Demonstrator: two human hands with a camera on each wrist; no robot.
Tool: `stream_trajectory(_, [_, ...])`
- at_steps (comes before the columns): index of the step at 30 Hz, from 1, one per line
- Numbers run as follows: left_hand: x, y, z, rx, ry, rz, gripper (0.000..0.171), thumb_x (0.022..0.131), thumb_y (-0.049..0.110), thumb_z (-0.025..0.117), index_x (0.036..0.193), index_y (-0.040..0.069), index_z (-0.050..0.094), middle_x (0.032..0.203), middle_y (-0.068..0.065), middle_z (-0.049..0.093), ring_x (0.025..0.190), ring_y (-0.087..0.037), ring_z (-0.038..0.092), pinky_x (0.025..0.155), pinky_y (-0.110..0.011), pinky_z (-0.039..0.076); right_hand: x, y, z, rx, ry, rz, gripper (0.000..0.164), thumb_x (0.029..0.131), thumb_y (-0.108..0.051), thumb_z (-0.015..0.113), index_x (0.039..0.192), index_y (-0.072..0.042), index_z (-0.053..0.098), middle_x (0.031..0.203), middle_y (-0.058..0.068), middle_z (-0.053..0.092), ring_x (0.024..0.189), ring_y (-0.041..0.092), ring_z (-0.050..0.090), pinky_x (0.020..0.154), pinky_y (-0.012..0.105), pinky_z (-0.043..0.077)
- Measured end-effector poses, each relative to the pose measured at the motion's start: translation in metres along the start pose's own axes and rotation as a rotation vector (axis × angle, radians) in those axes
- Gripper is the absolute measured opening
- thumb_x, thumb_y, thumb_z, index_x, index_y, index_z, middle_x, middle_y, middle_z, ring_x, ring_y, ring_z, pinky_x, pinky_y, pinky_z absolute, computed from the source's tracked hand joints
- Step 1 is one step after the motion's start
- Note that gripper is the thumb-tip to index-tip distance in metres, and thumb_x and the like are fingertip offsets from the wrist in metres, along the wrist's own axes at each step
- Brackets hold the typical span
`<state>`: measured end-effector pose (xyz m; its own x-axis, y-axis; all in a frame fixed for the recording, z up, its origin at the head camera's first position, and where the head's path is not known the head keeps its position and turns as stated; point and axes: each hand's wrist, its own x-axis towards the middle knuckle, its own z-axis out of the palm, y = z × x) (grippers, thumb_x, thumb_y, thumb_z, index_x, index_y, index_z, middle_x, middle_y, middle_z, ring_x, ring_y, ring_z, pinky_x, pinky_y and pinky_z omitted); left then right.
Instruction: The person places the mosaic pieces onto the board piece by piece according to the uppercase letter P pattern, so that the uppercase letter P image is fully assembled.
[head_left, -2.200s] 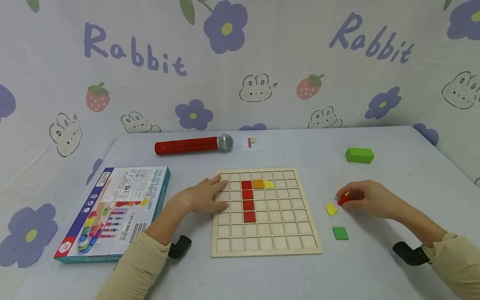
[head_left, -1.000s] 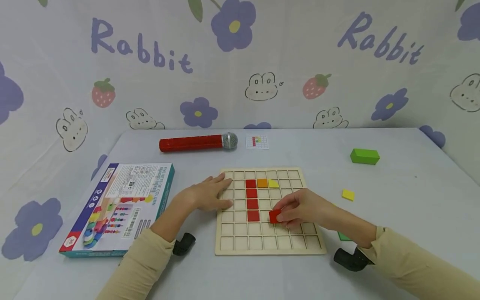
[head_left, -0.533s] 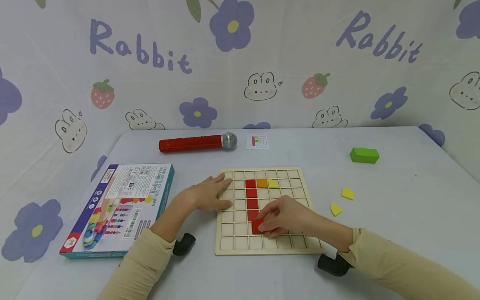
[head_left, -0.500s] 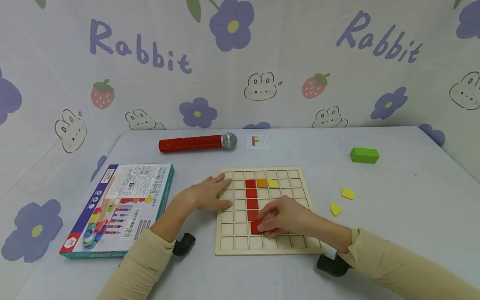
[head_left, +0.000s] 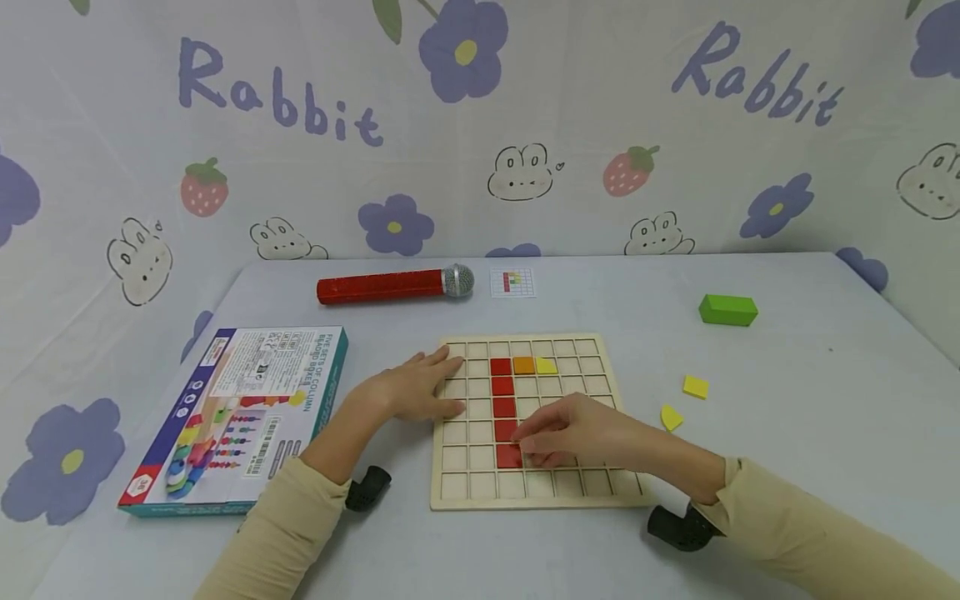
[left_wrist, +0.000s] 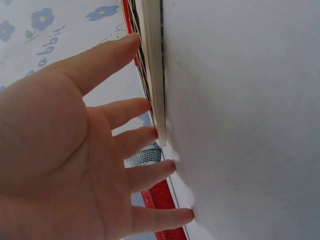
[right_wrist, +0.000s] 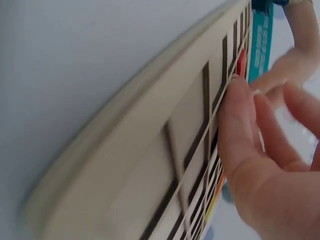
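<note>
A wooden grid board point(head_left: 536, 504) lies flat on the table. Red square tiles run down one of its columns, and an orange tile point(head_left: 524, 366) and a yellow quarter-round tile point(head_left: 547, 366) sit side by side near the top. The lowest red tile point(head_left: 507, 457) lies flat in its cell. My right hand point(head_left: 577, 432) is over the board, thumb and fingertips at that tile's right edge; in the right wrist view the red tile point(right_wrist: 241, 63) shows just beyond the thumb tip. Spread fingers of my left hand point(head_left: 415, 389) rest on the board's left edge point(left_wrist: 154, 75).
Right of the board lie a yellow square tile point(head_left: 695, 387) and a yellow rounded tile point(head_left: 671, 418). A green block point(head_left: 728, 310) stands farther back. Behind the board are a red microphone point(head_left: 382, 287) and a small pattern card point(head_left: 513, 283). A cardboard box point(head_left: 247, 417) lies left.
My right hand brought a red tile from the right of the board to the foot of the red column, set it into the cell, then drew slightly right. My left hand stayed.
</note>
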<state>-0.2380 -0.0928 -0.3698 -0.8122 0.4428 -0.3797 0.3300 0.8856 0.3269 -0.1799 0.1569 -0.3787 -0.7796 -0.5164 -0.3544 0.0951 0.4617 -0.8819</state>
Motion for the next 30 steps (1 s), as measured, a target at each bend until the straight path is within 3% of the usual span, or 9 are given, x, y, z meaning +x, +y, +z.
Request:
stream_trajectory(4, [0.000, 0.001, 0.000, -0.003, -0.008, 0.004, 0.071, 0.095, 0.041, 0.057, 0.153, 0.016, 0.025, 0.159, -0.007, 0.011, 0.142, -0.036, 0.009, 0.110, -0.056, 0.018, -0.012, 0.010, -0.016, 0.013, -0.012, -0.004, 0.039, 0.090, -0.028, 0.067, 0.120, -0.003, 0.064, 0.105, 0.006, 0.068, 0.091, 0.020, 0.064, 0.081, 0.032, 0.053])
stream_trajectory(12, [0.000, 0.001, -0.001, -0.008, -0.010, 0.006, 0.072, 0.094, 0.041, 0.057, 0.153, 0.015, 0.025, 0.159, -0.008, 0.010, 0.143, -0.036, 0.009, 0.110, -0.056, 0.018, -0.038, 0.025, -0.057, 0.023, 0.061, 0.016, 0.050, 0.091, -0.029, 0.066, 0.129, 0.003, 0.056, 0.122, 0.012, 0.061, 0.103, 0.021, 0.062, 0.087, 0.033, 0.051])
stream_trajectory(15, [0.000, 0.000, -0.001, -0.015, -0.013, 0.010, 0.072, 0.094, 0.040, 0.058, 0.153, 0.015, 0.024, 0.159, -0.008, 0.010, 0.143, -0.035, 0.008, 0.110, -0.056, 0.018, -0.048, 0.033, -0.072, -0.021, 0.090, 0.021, 0.051, 0.091, -0.031, 0.065, 0.131, 0.000, 0.055, 0.126, 0.011, 0.059, 0.109, 0.021, 0.059, 0.091, 0.035, 0.048])
stream_trajectory(21, [0.000, -0.001, 0.000, -0.024, -0.016, 0.006, 0.072, 0.094, 0.041, 0.058, 0.153, 0.015, 0.024, 0.159, -0.008, 0.010, 0.143, -0.035, 0.008, 0.110, -0.056, 0.018, -0.066, 0.052, -0.091, -0.159, 0.130, -0.001, 0.044, 0.091, -0.032, 0.065, 0.128, -0.008, 0.060, 0.123, 0.006, 0.061, 0.113, 0.021, 0.054, 0.093, 0.036, 0.044])
stream_trajectory(26, [0.000, -0.001, 0.000, -0.017, -0.015, 0.000, 0.073, 0.094, 0.042, 0.057, 0.153, 0.016, 0.023, 0.159, -0.007, 0.009, 0.143, -0.035, 0.008, 0.110, -0.056, 0.018, -0.076, 0.063, -0.100, -0.154, 0.094, -0.073, 0.044, 0.087, -0.018, 0.070, 0.126, -0.001, 0.059, 0.113, 0.011, 0.062, 0.103, 0.022, 0.058, 0.085, 0.026, 0.050])
stream_trajectory(30, [0.000, -0.001, 0.001, -0.020, -0.011, 0.007, 0.073, 0.094, 0.041, 0.058, 0.153, 0.016, 0.024, 0.159, -0.007, 0.010, 0.143, -0.035, 0.007, 0.110, -0.056, 0.018, -0.084, 0.068, -0.103, -0.173, 0.061, -0.129, 0.046, 0.084, -0.012, 0.073, 0.125, 0.001, 0.058, 0.113, 0.013, 0.061, 0.102, 0.021, 0.060, 0.085, 0.024, 0.050])
